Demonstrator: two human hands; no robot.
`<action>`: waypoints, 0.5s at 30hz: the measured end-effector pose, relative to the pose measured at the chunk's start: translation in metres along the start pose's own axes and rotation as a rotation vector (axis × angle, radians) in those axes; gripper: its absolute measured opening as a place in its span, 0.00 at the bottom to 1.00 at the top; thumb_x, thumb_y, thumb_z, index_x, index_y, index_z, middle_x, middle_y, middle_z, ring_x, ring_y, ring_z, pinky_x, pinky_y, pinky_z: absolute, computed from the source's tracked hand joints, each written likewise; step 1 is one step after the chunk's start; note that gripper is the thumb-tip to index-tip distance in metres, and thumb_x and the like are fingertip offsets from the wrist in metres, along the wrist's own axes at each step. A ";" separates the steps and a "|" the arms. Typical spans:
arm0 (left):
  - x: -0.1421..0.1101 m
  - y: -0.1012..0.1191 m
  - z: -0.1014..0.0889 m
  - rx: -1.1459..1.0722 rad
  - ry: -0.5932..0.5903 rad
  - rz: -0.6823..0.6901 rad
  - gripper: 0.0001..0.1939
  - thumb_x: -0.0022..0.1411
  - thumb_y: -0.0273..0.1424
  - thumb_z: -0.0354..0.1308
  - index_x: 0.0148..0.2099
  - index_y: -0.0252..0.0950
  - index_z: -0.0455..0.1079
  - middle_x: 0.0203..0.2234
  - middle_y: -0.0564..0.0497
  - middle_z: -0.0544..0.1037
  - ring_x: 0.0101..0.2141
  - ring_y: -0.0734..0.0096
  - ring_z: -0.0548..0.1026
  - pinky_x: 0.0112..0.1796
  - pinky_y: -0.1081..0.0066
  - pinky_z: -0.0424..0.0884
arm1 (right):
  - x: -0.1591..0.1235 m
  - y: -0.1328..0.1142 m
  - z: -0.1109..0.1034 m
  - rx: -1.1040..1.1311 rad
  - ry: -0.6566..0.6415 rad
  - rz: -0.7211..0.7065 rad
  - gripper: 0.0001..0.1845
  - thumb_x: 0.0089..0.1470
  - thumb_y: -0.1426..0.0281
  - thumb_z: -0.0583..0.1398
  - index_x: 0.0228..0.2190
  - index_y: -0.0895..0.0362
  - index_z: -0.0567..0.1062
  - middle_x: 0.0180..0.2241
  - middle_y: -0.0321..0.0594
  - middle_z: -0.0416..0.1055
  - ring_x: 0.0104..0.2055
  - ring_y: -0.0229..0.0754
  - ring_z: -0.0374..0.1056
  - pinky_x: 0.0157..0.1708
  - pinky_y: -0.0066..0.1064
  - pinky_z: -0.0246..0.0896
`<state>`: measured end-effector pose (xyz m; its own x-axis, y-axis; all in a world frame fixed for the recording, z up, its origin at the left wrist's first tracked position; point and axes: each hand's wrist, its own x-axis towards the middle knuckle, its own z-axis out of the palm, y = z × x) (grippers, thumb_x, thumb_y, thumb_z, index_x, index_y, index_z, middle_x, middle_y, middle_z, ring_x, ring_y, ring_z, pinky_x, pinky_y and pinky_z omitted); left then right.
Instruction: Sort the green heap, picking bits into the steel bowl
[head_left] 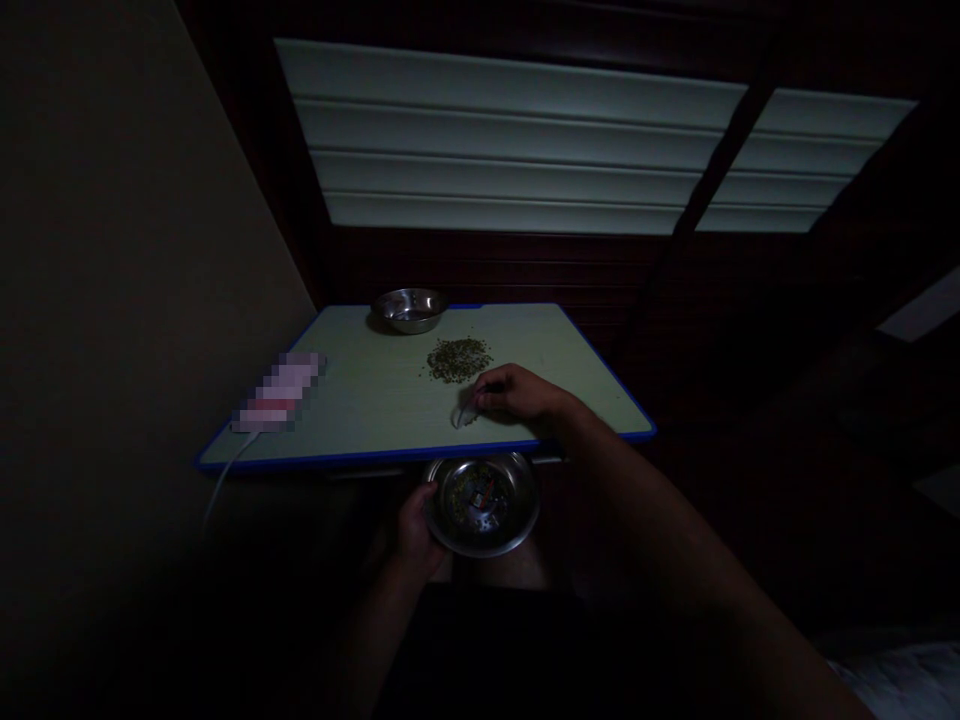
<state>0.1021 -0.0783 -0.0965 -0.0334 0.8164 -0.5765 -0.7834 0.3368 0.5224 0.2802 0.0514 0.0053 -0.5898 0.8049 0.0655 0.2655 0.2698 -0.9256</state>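
My left hand (pixel 417 525) grips the left rim of a steel bowl (pixel 525 515), just below the table's front edge. Some small greenish bits and a reflection show inside that bowl. On the table, my right hand (pixel 517 392) is closed around a small pale, thin, curved piece (pixel 465 410); its kind is too dim to make out. The piece's lower edge is at the tabletop, with a few small grains beside it. Just beyond my right hand lies a spread pile of small green beans (pixel 457 358), possibly mung beans.
A second steel bowl (pixel 411 312) stands at the table's back left. At the left side lies a blurred pink object (pixel 281 390) with a white cable (pixel 225 470) hanging over the edge. The pale tabletop (pixel 360 400) has a blue rim; a slatted panel (pixel 495 145) rises behind it.
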 end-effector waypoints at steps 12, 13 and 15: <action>0.002 -0.001 -0.001 0.003 0.012 -0.012 0.11 0.48 0.29 0.59 0.35 0.32 0.76 0.25 0.46 0.80 0.30 0.59 0.78 0.34 0.63 0.75 | -0.014 0.012 -0.019 -0.106 0.455 0.265 0.16 0.35 0.79 0.66 0.33 0.62 0.79 0.21 0.36 0.73 0.20 0.33 0.63 0.20 0.24 0.55; 0.002 -0.001 -0.001 0.007 0.011 -0.006 0.10 0.48 0.29 0.59 0.34 0.32 0.76 0.25 0.46 0.80 0.30 0.59 0.78 0.34 0.63 0.74 | -0.014 0.012 -0.018 -0.121 0.453 0.272 0.16 0.35 0.79 0.67 0.32 0.62 0.79 0.22 0.37 0.73 0.21 0.33 0.64 0.21 0.24 0.56; 0.002 -0.002 -0.002 0.019 0.010 0.005 0.08 0.48 0.29 0.59 0.32 0.33 0.76 0.25 0.47 0.80 0.29 0.60 0.78 0.33 0.65 0.74 | -0.015 0.009 -0.014 -0.138 0.437 0.273 0.15 0.35 0.79 0.67 0.31 0.61 0.80 0.25 0.39 0.75 0.23 0.34 0.66 0.22 0.24 0.58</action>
<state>0.1022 -0.0776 -0.0998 -0.0437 0.8137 -0.5797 -0.7713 0.3414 0.5372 0.3018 0.0494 0.0012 -0.1200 0.9928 0.0051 0.4800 0.0625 -0.8751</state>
